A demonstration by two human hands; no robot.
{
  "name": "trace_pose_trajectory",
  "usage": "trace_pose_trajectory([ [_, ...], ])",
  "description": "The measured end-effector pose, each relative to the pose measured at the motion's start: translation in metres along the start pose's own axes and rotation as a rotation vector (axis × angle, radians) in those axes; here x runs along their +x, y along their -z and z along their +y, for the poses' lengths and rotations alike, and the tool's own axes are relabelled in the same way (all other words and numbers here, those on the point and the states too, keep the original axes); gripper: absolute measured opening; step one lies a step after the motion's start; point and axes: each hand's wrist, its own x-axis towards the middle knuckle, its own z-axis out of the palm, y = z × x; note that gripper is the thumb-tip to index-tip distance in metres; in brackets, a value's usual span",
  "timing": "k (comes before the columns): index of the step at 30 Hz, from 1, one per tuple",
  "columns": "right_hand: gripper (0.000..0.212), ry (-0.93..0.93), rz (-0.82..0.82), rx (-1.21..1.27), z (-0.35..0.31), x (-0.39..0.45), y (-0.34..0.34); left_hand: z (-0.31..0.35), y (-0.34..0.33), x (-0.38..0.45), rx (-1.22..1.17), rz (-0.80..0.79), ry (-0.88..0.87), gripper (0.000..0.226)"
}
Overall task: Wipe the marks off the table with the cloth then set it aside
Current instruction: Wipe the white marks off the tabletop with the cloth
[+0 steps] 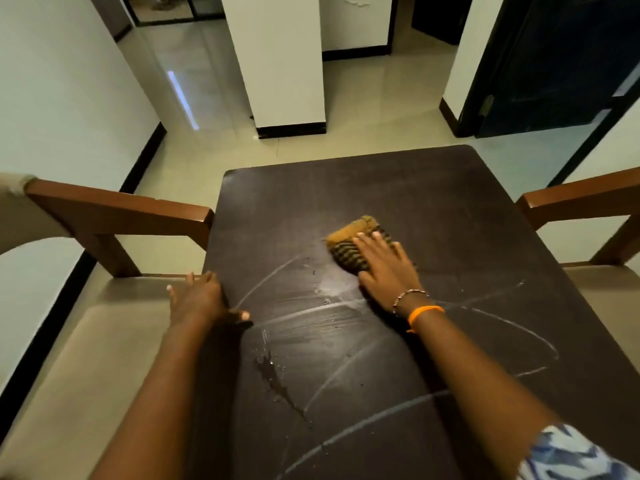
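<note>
Cloth [353, 244] lies under the flat right hand [384, 268], mid-wipe; the left hand [201, 299] grips the table [450, 209] edge. Chalk marks [502, 320] nearer the person look next.

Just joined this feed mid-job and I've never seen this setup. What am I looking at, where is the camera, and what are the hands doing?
There is no machine: a person wears one camera on the head, looking forward and down. The right hand presses flat on a striped cloth on the dark table. The left hand grips the table's left edge. Chalk-like marks and a wet spill lie on the top. A chair stands at each side.
</note>
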Motion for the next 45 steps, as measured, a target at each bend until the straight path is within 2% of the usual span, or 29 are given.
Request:
trace_pose_trajectory([
  [2, 0.065, -0.186, 0.11, -0.024, 0.031, -0.003, 0.009, -0.011, -0.005, 0.0, 0.018, -0.049, 0.015, 0.08],
  [4, 0.06, -0.346, 0.162, -0.049, 0.043, -0.002, 0.013, -0.018, -0.013, 0.001, 0.015, -0.026, -0.002, 0.078],
  [6, 0.06, -0.469, 0.176, -0.033, 0.033, 0.003, 0.012, -0.02, -0.019, 0.003, 0.004, 0.016, -0.034, 0.078],
  [8, 0.061, -0.509, 0.188, -0.022, 0.005, 0.011, 0.002, -0.023, -0.023, 0.005, -0.003, 0.041, -0.05, 0.08],
  [13, 0.062, -0.162, 0.087, -0.027, -0.117, 0.032, -0.044, -0.026, -0.023, -0.001, -0.027, 0.055, -0.065, 0.089],
  [16, 0.063, 0.045, -0.052, -0.006, -0.183, 0.041, -0.067, -0.034, -0.029, -0.004, -0.208, 0.04, -0.072, 0.099],
  [18, 0.062, 0.196, -0.116, -0.023, -0.194, 0.043, -0.07, -0.045, -0.033, -0.006, -0.417, 0.073, -0.042, 0.097],
  [20, 0.064, 0.305, -0.133, -0.034, -0.179, 0.044, -0.064, -0.055, -0.033, -0.008, -0.53, 0.132, 0.009, 0.083],
  [23, 0.079, 0.263, -0.09, -0.043, -0.131, 0.048, -0.048, -0.064, -0.032, -0.008, -0.579, 0.176, 0.025, 0.046],
  [25, 0.072, 0.099, -0.061, -0.074, -0.095, 0.053, -0.034, -0.063, -0.033, -0.011, -0.612, 0.207, -0.021, 0.032],
  [27, 0.063, -0.095, -0.031, -0.117, -0.065, 0.056, -0.019, -0.062, -0.036, -0.012, -0.636, 0.26, -0.035, 0.028],
  [29, 0.068, -0.237, 0.015, -0.172, -0.054, 0.06, -0.013, -0.066, -0.041, -0.011, -0.639, 0.285, -0.039, 0.027],
  [32, 0.072, -0.307, 0.031, -0.163, -0.071, 0.075, -0.02, -0.073, -0.043, -0.006, -0.578, 0.29, -0.089, 0.026],
  [34, 0.072, -0.27, 0.003, -0.156, -0.096, 0.094, -0.031, -0.076, -0.044, -0.004, -0.502, 0.301, -0.13, 0.027],
  [39, 0.069, -0.011, -0.079, -0.142, -0.189, 0.135, -0.065, -0.08, -0.044, 0.0, -0.353, 0.312, -0.2, 0.031],
  [42, 0.067, 0.179, -0.135, -0.144, -0.238, 0.116, -0.084, -0.082, -0.042, 0.001, -0.397, 0.263, -0.17, 0.026],
  [45, 0.059, 0.362, -0.195, -0.154, -0.253, 0.087, -0.094, -0.081, -0.038, -0.01, -0.39, 0.209, -0.09, 0.021],
])
